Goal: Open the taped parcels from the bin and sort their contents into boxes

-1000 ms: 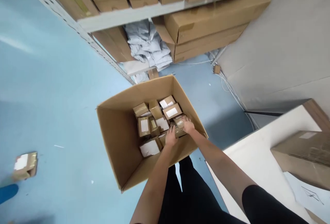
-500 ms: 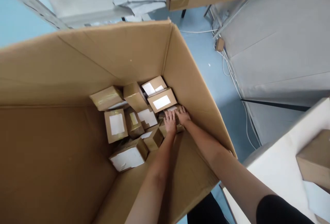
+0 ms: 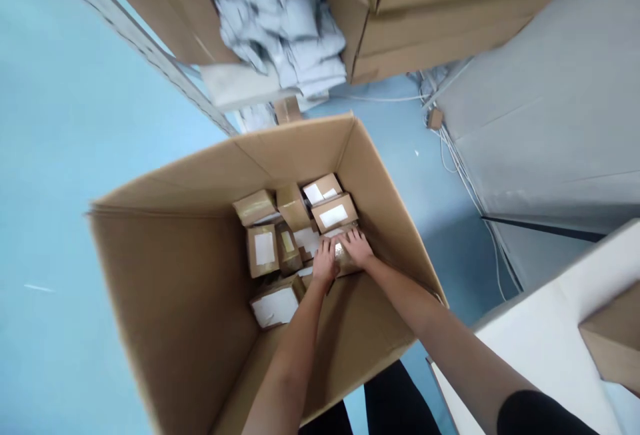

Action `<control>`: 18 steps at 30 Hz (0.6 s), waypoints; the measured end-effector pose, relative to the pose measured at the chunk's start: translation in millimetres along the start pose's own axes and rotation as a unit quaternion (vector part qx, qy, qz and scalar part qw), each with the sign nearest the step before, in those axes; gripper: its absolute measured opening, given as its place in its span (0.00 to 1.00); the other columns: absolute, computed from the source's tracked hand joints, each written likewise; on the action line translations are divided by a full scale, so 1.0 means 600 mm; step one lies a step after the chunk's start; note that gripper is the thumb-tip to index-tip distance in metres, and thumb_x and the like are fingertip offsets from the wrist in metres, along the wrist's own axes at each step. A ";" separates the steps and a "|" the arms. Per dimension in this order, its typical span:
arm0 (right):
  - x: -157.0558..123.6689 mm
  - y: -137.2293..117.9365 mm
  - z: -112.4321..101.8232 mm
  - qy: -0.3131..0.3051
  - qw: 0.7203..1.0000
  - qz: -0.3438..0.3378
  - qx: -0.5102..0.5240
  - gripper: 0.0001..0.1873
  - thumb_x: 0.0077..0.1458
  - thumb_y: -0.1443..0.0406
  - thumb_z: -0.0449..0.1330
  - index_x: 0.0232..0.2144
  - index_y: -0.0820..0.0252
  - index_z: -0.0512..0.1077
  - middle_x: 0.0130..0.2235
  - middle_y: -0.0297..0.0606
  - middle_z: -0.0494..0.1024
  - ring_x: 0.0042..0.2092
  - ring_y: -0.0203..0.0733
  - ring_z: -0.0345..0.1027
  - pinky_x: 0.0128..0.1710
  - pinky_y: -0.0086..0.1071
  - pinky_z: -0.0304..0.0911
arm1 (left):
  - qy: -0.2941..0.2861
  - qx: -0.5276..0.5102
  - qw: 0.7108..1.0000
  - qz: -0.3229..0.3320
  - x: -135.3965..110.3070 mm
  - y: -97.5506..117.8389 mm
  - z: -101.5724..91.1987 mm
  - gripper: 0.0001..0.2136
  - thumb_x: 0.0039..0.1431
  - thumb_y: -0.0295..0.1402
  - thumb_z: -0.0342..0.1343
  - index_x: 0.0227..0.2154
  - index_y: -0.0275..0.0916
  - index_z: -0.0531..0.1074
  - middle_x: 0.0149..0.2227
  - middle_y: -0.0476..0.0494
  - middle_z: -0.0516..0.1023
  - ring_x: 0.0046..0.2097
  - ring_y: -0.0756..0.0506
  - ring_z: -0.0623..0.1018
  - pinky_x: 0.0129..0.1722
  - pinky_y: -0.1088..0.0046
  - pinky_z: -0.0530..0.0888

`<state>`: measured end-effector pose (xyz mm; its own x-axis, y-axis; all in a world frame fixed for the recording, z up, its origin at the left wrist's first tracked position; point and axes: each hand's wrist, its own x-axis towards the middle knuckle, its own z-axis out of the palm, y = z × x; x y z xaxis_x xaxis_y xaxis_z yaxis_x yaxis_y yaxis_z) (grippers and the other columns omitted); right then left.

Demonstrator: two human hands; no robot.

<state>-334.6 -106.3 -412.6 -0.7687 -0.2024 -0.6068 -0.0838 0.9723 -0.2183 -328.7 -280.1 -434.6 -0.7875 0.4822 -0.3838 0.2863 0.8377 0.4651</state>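
Observation:
Both my arms reach down into a large open cardboard carton [image 3: 175, 288]. Near its right wall, a small taped cardboard box [image 3: 345, 261] sits between my hands. My left hand [image 3: 325, 261] holds its left side, fingers bent over the edge. My right hand [image 3: 357, 247] lies over its top right part, fingers bent and pointing toward the far side. Just beyond them is a small box with a white label [image 3: 334, 213]. More small labelled boxes, among them a tilted one [image 3: 275, 305] and an upright one [image 3: 263, 251], are packed loosely to the left. My palms and the box's underside are hidden.
Beyond the carton are grey plastic mailer bags [image 3: 285, 21] on a shelf and a big cardboard box [image 3: 440, 15]. White cables [image 3: 463, 175] run along the floor by the grey wall panel [image 3: 540, 108]. At right, a white table [image 3: 545, 328] bears another box [image 3: 615, 335].
My view has drawn back, showing more of the carton and floor. My hands have moved slightly apart, and more of the small box shows between them.

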 end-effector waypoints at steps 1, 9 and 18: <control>-0.014 -0.020 -0.026 0.006 1.000 -0.007 -0.006 0.57 0.46 0.65 0.74 0.74 0.54 0.53 0.73 0.57 0.55 0.74 0.65 0.45 0.69 0.55 0.49 | 0.008 0.007 1.000 -0.002 -0.018 0.002 -0.031 0.49 0.48 0.25 0.63 0.74 0.39 0.49 0.69 0.30 0.62 0.68 0.31 0.63 0.63 0.53 0.69; -0.172 -0.143 -0.291 0.125 0.991 -0.037 -0.010 0.63 0.38 0.64 0.77 0.73 0.56 0.54 0.71 0.58 0.57 0.72 0.68 0.45 0.68 0.58 0.47 | 0.113 0.026 0.992 0.057 -0.136 0.069 -0.331 0.51 0.45 0.27 0.66 0.73 0.43 0.50 0.68 0.35 0.63 0.69 0.31 0.62 0.68 0.52 0.66; -0.464 -0.182 -0.471 0.369 0.924 0.095 0.041 0.58 0.45 0.68 0.69 0.75 0.53 0.50 0.73 0.54 0.53 0.74 0.63 0.39 0.69 0.53 0.46 | 0.190 0.068 0.928 0.313 -0.204 0.265 -0.600 0.49 0.50 0.30 0.64 0.74 0.43 0.48 0.69 0.35 0.63 0.70 0.31 0.62 0.70 0.48 0.64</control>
<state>-290.8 -122.9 -4.1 -0.9901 0.1345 0.0391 0.1216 0.9638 -0.2372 -383.2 -298.4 -26.6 -0.5728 0.7810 0.2488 0.7979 0.4618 0.3874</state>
